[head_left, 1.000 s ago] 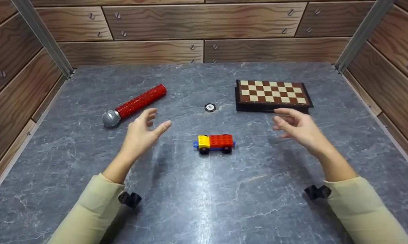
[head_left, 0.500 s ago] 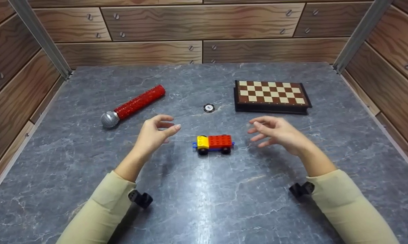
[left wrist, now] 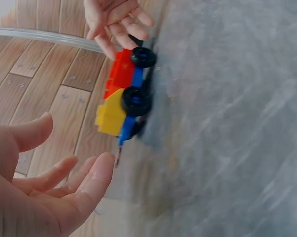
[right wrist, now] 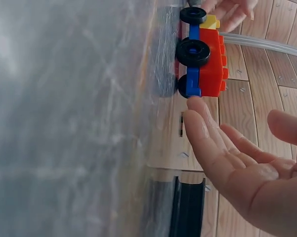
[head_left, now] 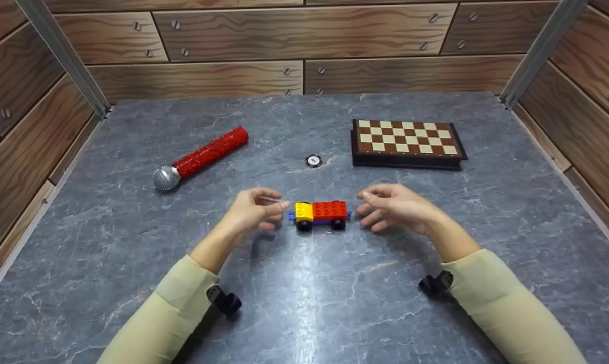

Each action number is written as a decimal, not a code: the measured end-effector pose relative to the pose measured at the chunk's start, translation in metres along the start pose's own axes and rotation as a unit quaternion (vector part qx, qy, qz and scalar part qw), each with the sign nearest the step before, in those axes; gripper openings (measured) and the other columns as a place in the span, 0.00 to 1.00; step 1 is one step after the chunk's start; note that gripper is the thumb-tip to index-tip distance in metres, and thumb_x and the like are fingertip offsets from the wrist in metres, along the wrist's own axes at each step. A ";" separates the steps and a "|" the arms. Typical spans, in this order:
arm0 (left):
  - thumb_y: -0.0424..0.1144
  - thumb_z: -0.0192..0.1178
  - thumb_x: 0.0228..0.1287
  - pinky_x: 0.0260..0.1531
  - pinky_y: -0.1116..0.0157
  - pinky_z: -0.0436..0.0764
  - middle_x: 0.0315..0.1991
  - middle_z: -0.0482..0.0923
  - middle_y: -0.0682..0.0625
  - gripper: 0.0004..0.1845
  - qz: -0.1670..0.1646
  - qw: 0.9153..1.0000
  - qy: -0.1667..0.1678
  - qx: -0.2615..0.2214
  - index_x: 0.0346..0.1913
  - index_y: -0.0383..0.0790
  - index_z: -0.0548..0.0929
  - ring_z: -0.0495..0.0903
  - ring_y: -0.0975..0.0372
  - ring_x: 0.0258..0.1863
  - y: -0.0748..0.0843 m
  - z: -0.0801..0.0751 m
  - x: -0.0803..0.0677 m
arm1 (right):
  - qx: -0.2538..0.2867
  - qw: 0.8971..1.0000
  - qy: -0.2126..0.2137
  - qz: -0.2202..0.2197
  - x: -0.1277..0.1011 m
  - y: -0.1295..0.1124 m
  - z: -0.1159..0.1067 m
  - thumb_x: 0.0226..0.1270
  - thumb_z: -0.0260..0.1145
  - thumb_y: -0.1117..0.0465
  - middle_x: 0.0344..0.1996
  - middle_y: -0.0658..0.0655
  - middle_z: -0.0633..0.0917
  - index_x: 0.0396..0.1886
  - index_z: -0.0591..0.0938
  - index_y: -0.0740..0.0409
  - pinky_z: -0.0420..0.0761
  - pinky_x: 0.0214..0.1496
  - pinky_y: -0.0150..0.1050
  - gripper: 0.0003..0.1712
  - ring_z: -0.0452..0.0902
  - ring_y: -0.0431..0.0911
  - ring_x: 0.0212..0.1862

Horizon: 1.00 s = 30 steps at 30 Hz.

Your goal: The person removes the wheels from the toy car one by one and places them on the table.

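Flanking the toy car (head_left: pixel 320 214) on grey marble table (head_left: pixel 304 303), both hands spread, wood-panelled walls (head_left: pixel 304 30).

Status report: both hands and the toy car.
Left hand and right hand open, flanking the brick car, neither gripping it. Car upright on its wheels on the table. Nothing between hands and car.

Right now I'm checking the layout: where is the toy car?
In the head view, the toy car stands mid-table between the left hand and right hand, nearer than the poker chip.
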State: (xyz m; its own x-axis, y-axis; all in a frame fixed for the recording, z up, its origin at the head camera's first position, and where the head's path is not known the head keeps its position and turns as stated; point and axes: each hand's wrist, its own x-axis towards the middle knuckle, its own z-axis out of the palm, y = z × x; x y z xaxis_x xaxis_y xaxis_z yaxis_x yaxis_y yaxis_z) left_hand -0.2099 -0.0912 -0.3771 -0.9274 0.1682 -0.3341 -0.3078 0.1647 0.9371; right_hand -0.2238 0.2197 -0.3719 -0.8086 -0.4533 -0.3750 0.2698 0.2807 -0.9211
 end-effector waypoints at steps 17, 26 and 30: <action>0.35 0.65 0.57 0.39 0.56 0.81 0.48 0.76 0.39 0.20 -0.039 0.998 -0.014 -0.038 0.52 0.32 0.76 0.81 0.50 0.41 -0.010 0.016 0.009 | 0.020 0.999 -0.032 0.035 0.010 0.001 0.012 0.72 0.53 0.55 0.51 0.71 0.72 0.63 0.64 0.72 0.79 0.48 0.48 0.29 0.78 0.58 0.48; 0.28 0.65 0.55 0.40 0.58 0.81 0.45 0.76 0.38 0.18 -0.023 0.997 -0.013 -0.070 0.49 0.29 0.76 0.81 0.52 0.37 -0.012 0.025 0.011 | 0.045 0.998 -0.026 0.028 0.016 0.004 0.016 0.72 0.53 0.58 0.40 0.65 0.74 0.59 0.65 0.75 0.78 0.50 0.47 0.26 0.79 0.56 0.45; 0.24 0.64 0.54 0.39 0.58 0.82 0.44 0.76 0.37 0.18 -0.008 0.996 -0.004 -0.091 0.48 0.26 0.76 0.80 0.54 0.33 -0.012 0.027 0.012 | 0.057 0.998 -0.019 0.021 0.018 0.004 0.018 0.70 0.56 0.59 0.39 0.64 0.76 0.58 0.65 0.76 0.78 0.50 0.47 0.26 0.80 0.56 0.44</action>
State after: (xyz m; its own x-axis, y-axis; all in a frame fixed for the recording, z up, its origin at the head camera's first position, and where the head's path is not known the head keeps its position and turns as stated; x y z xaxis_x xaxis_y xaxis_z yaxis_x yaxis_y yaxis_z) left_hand -0.2113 -0.0648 -0.3953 -0.9206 0.1743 -0.3494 -0.3566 -0.0111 0.9342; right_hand -0.2277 0.1971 -0.3842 -0.7758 -0.4749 -0.4154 0.3625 0.2033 -0.9095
